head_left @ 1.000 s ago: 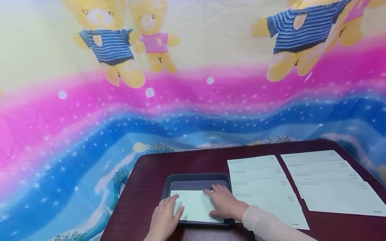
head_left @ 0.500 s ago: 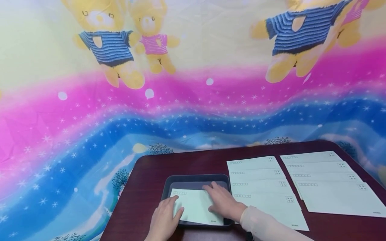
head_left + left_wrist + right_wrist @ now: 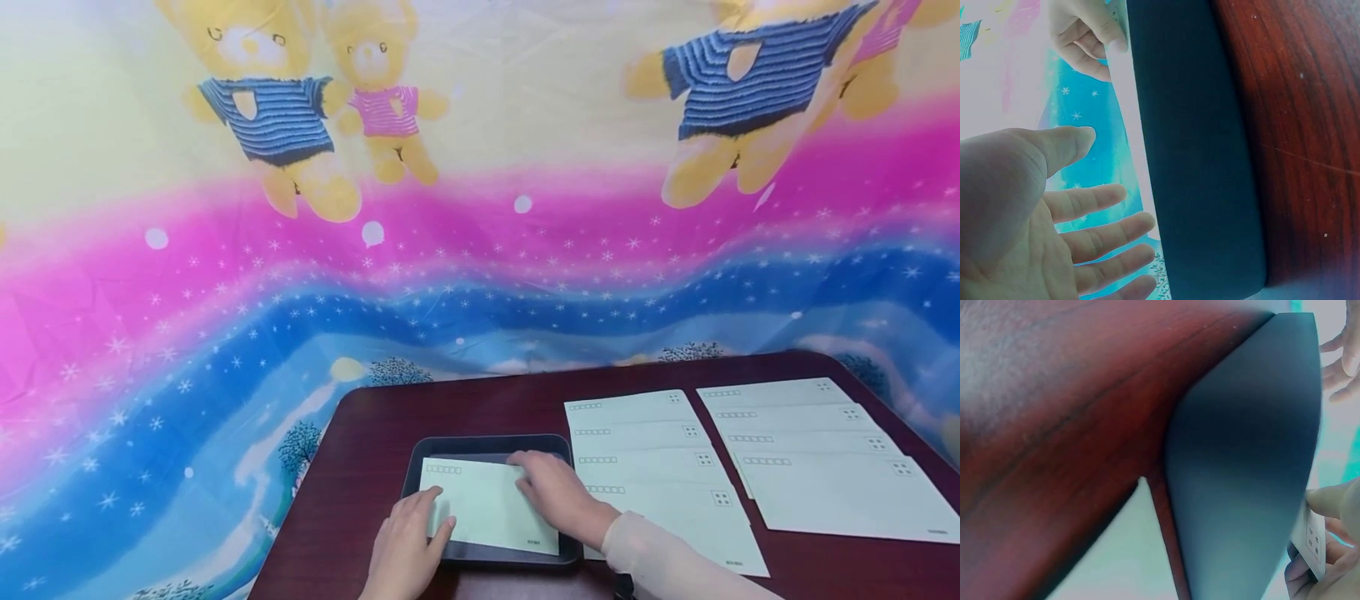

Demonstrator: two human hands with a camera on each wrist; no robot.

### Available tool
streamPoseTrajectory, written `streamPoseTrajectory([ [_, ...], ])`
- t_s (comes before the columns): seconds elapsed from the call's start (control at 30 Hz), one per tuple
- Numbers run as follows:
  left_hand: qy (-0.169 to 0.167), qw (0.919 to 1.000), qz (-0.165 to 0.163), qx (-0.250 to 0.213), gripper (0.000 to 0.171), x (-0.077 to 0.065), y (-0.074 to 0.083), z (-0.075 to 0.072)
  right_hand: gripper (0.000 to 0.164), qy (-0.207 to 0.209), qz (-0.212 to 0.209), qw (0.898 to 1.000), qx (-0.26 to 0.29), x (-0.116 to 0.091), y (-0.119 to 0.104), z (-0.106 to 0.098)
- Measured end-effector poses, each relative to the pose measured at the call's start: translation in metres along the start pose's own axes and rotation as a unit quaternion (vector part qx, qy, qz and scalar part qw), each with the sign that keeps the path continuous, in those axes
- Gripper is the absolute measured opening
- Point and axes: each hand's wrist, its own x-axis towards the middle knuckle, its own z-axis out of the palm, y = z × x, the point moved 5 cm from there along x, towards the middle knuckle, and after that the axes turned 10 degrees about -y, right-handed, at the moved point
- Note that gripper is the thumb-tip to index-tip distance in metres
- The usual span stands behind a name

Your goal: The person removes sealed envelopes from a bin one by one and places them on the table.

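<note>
A pale envelope (image 3: 483,504) with a row of small printed boxes lies slightly tilted over the dark tray (image 3: 480,442). My right hand (image 3: 558,492) pinches its right end, covering the top right corner; in the right wrist view the thumb lies on one face of the envelope (image 3: 1314,544) and fingers are behind it. At the left end rests my left hand (image 3: 411,533), fingers straight and spread, beside the tray's left side. From the left wrist, the left hand (image 3: 1079,237) shows an open palm close to the envelope's edge; whether it touches is unclear.
Right of the tray, overlapping envelopes (image 3: 648,454) lie in a column, the nearest partly under my right forearm. A second column of envelopes (image 3: 840,496) lies farther right. The dark red table (image 3: 390,425) ends at a printed bear curtain (image 3: 480,300).
The envelope's far edge has risen from lower in the tray, and the envelope has tilted. My right fingers have drawn in and now grip its right end. My left hand has barely moved.
</note>
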Motion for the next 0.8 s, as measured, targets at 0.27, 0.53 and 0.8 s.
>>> streamPoseTrajectory([
  [0.27, -0.007, 0.9999, -0.012, -0.006, 0.047, 0.000, 0.001, -0.004, 0.024, 0.017, 0.003, 1.000, 0.019, -0.002, -0.001, -0.014],
  [0.53, -0.010, 0.9997, -0.016, -0.013, 0.047, -0.001, 0.005, -0.008, 0.024, 0.043, 0.003, 0.999, 0.013, -0.004, -0.004, -0.026],
  [0.8, -0.005, 0.9998, -0.013, -0.011, 0.048, -0.002, 0.008, -0.010, 0.023, 0.057, 0.007, 0.998, 0.018, -0.005, -0.007, -0.043],
])
